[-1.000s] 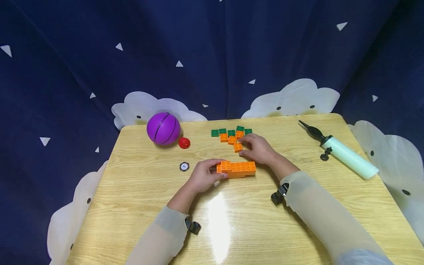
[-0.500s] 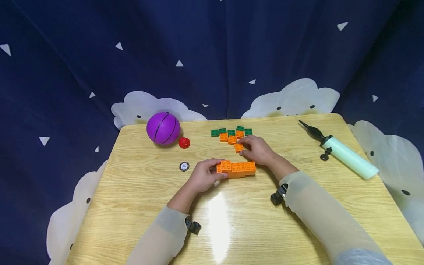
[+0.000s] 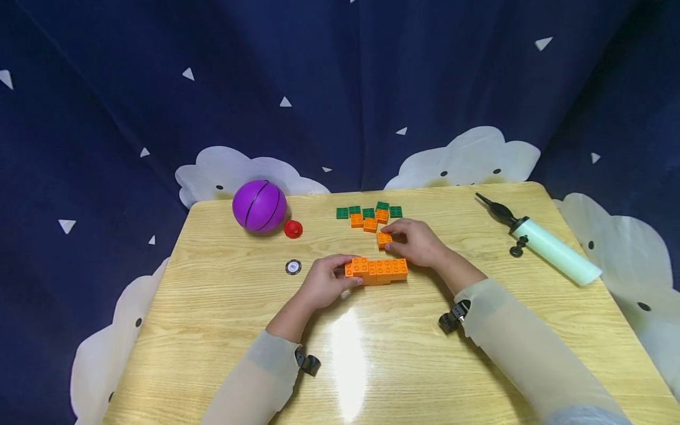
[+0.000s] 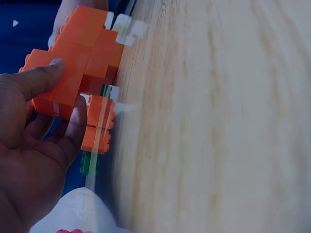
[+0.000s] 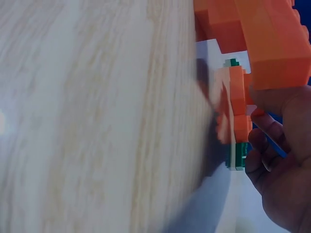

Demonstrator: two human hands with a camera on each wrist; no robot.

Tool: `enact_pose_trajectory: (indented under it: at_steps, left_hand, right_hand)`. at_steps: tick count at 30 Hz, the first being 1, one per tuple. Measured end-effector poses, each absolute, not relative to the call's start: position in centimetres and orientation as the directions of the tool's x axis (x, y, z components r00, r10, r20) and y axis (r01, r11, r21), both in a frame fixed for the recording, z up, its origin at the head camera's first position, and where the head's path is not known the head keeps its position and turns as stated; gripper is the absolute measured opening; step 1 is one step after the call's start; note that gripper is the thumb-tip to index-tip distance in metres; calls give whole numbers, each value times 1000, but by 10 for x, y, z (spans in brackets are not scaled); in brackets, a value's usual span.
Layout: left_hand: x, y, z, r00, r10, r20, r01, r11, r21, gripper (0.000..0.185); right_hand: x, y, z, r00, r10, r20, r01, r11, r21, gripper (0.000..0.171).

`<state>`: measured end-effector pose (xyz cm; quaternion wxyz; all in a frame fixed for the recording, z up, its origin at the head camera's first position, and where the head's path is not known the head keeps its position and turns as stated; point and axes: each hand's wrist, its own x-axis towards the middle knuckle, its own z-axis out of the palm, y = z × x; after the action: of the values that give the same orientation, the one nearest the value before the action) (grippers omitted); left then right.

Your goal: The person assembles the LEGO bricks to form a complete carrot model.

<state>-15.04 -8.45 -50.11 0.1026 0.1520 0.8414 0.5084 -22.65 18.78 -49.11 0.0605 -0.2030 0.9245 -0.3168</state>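
Observation:
My left hand grips the left end of a row of joined orange toy bricks. In the left wrist view the thumb lies on the side of these joined bricks, with fingers curled beneath. Just behind that row, my right hand pinches a single orange brick between thumb and fingers. The right wrist view has the right hand at its right edge, where the near end of the joined bricks hides part of the grip.
Beyond the hands are loose orange bricks and several green bricks. A purple ball, a small red hat-shaped piece and a round chip are on the left. A hand pump lies at the right of the wooden table.
My right hand has taken the nearest orange brick and drawn it slightly towards the joined row, away from the other loose bricks. The left hand keeps its grip in nearly the same place.

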Motion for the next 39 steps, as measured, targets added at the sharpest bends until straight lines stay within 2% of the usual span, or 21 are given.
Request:
enact_pose_trajectory:
  at_steps: [16, 28, 39]
  left_hand:
    - [-151, -85, -498, -936, 351, -39, 137, 464, 875, 49]
    - [-151, -85, -497, -937, 347, -33, 144, 472, 870, 48]
    - [-150, -84, -498, -940, 338, -45, 131, 478, 868, 49]
  right_hand:
    - [-207, 189, -466, -900, -429, 72, -374, 678, -633, 39]
    - [-187, 183, -451, -854, -502, 136, -469, 629, -620, 40]
    - [-172, 179, -447, -824, -542, 165, -514, 593, -619, 34]
